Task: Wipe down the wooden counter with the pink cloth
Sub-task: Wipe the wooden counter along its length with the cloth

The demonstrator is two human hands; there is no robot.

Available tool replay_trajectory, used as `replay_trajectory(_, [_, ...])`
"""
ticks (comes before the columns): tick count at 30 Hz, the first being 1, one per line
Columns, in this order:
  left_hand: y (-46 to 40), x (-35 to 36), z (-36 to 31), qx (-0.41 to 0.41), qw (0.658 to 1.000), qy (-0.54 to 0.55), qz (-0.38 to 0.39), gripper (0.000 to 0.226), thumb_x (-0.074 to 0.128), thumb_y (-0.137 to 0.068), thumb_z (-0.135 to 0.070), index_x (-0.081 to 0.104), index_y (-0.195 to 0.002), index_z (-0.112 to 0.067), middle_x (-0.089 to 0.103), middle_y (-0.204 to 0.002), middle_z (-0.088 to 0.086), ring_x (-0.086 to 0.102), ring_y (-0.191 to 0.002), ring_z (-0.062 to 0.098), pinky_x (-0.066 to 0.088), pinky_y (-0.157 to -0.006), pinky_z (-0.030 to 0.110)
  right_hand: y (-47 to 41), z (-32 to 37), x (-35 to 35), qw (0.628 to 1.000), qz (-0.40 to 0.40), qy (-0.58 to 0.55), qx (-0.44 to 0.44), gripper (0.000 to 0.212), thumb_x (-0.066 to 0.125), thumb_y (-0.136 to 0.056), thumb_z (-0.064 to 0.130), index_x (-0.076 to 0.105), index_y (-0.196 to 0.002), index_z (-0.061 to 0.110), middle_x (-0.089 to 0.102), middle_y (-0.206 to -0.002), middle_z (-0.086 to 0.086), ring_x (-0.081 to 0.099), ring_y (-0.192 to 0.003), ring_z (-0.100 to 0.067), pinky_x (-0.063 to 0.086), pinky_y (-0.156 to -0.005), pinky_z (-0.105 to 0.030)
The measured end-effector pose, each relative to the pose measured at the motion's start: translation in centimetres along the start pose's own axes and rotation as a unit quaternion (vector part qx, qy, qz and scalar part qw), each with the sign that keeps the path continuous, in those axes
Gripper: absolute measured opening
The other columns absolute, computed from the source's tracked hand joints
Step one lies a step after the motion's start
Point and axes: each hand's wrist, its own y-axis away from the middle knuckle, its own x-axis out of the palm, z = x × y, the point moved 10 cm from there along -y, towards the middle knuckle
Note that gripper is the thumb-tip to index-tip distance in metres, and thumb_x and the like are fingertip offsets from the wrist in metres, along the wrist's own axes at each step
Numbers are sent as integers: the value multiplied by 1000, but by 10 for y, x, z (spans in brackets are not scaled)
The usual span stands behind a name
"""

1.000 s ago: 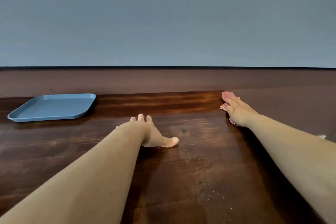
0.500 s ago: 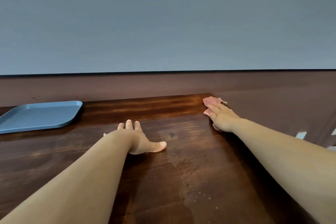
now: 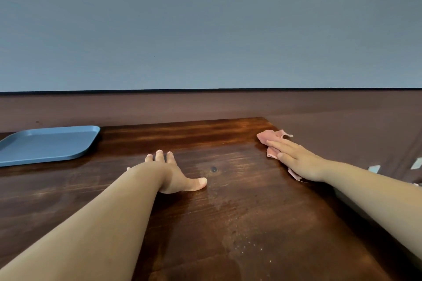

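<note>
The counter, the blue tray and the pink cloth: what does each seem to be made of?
Counter: dark stained wood, glossy; grain and a knot show. Blue tray: probably matte plastic, with a smooth moulded rim. Pink cloth: thin soft fabric, rumpled under the right hand; the fibre cannot be told.

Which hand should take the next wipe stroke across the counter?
Right. The right hand already lies flat on the pink cloth near the counter's far right corner. The left hand rests bare on the wood, apart from the cloth, bracing.

Blue tray point(image 3: 45, 145) far left
</note>
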Motion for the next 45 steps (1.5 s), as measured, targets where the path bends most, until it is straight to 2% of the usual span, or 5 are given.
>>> replay_trajectory(12, [-1,-1,-2,6,1000,-7,3,159,25,-20,-104,-16,-150,-22,-19,-159,4,-16,-145,33,6,-115,58,-7,21,-1,999,22,-30,-26,45,23,-107,34,20,-138,68,12,-161,24,27,-142,0,4,-123,-41])
replay_trajectory(17, [-1,-1,-2,6,1000,-9,-1,165,22,-12,-105,-17,-150,-22,-19,-159,4,-15,-145,32,5,-116,58,-33,22,-8,996,-49,11,74,50,25,-107,25,24,-155,38,13,-165,11,9,-152,-14,9,-121,-42])
replay_trajectory(33, [2,-2,-4,-4,1000,-10,4,145,32,-39,-101,-15,-150,-20,-18,-159,5,-15,-145,33,2,-116,52,-39,66,17,997,-2,-17,-77,49,26,-107,28,25,-154,41,13,-164,16,5,-151,-6,7,-123,-37])
replay_trajectory(39, [4,-3,-2,-4,1000,-11,3,143,33,-43,-101,-15,-150,-20,-19,-159,5,-16,-145,33,2,-117,52,-60,69,7,997,-56,5,49,52,29,-104,23,25,-155,36,20,-164,2,18,-150,-22,17,-121,-42])
replay_trajectory(45, [4,-3,-1,-15,1000,-6,9,142,35,-44,-101,-15,-150,-21,-18,-159,4,-15,-145,33,2,-117,52,-48,103,24,995,2,-12,-99,49,25,-107,27,25,-154,40,16,-163,16,10,-147,-3,8,-118,-25])
